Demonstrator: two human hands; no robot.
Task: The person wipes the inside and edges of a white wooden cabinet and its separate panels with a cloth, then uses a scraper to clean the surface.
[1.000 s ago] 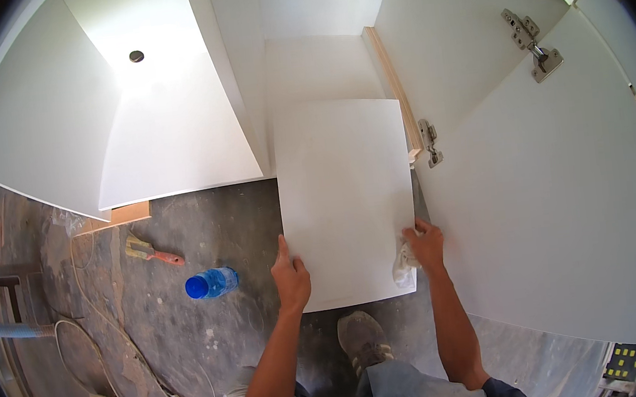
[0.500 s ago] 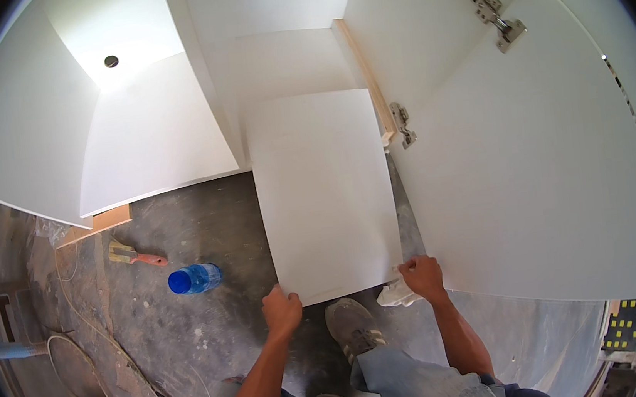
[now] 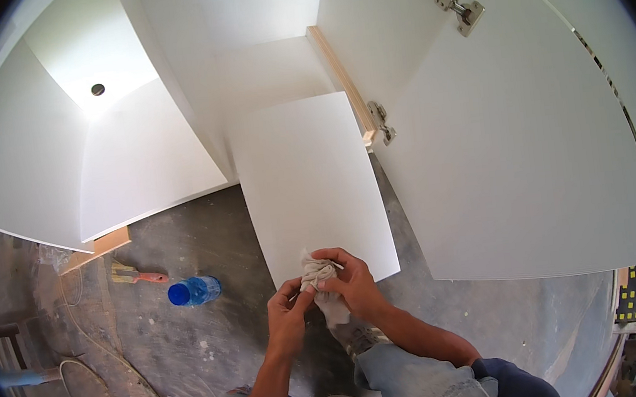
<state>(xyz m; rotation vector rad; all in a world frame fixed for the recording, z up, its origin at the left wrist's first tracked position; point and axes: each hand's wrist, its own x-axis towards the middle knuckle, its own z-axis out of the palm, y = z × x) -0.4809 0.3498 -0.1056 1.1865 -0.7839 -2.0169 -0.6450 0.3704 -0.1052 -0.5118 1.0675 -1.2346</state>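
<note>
A crumpled off-white rag [image 3: 318,270] is bunched between my two hands, above the near end of a white panel [image 3: 308,176]. My left hand [image 3: 287,310] pinches the rag's lower left side between thumb and fingers. From the right, my right hand [image 3: 351,279] curls over it with thumb and forefinger. The panel slopes from the floor into the open white cabinet [image 3: 273,67]. Part of the rag hangs down toward my shoe, and its near edge is partly covered by my hands.
A blue-capped bottle [image 3: 194,290] lies on the floor at the left, near a red-handled brush [image 3: 140,274]. An open cabinet door [image 3: 514,147] with metal hinges [image 3: 456,6] stands at the right. Cables [image 3: 109,352] and a blue stool [image 3: 15,377] are at far left.
Both hands have left the panel's near corners and come together over its near end. The rag, earlier by my right hand near the floor, is now lifted between both hands.
</note>
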